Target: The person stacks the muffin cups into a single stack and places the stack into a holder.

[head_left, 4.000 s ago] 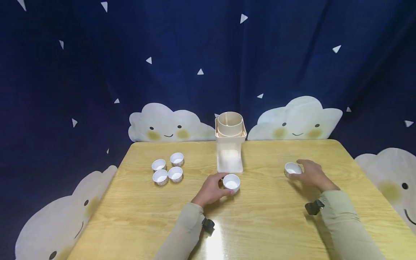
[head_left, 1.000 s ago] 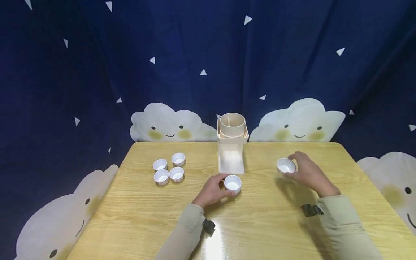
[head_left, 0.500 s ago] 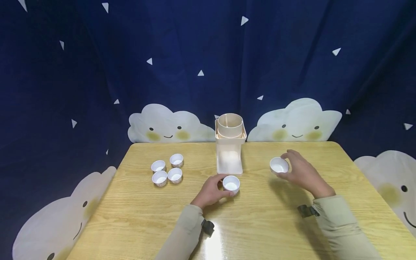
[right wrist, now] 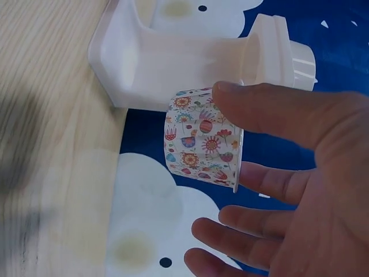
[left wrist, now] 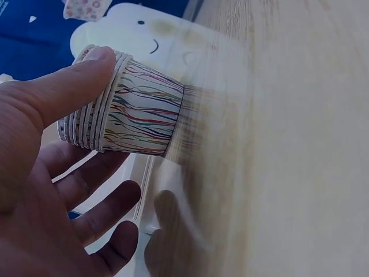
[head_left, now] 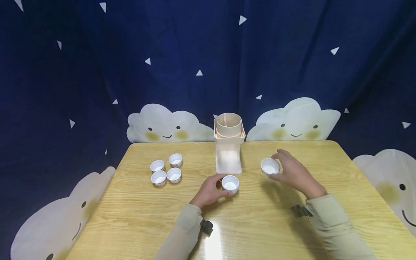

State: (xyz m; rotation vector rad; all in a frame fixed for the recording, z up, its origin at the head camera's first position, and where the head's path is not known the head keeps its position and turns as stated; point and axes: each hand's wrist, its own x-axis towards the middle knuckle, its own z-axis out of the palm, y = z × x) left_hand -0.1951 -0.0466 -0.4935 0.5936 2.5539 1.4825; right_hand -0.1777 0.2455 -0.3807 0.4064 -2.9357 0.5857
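My left hand (head_left: 208, 191) grips a stack of nested paper baking cups (head_left: 230, 184) between thumb and fingers, at mid-table. In the left wrist view the outermost cup (left wrist: 147, 107) has wavy coloured lines, with several rims layered above it, and its base is at the tabletop. My right hand (head_left: 294, 174) pinches one paper baking cup (head_left: 270, 167) by its side, raised over the table to the right of the stack. In the right wrist view this cup (right wrist: 199, 138) shows a flower print; the thumb lies near its rim and the lower fingers are spread away.
A cream plastic stand (head_left: 228, 155) with a round cup-like top (head_left: 229, 125) stands at the back middle, just behind the stack. Several white-lined paper cups (head_left: 159, 177) are grouped at the back left of the wooden table (head_left: 130, 216). A dark blue curtain (head_left: 182, 43) hangs behind.
My right hand has lifted its paper cup from the right side of the table and carried it left, toward the stack. The left hand and its stack have stayed put.
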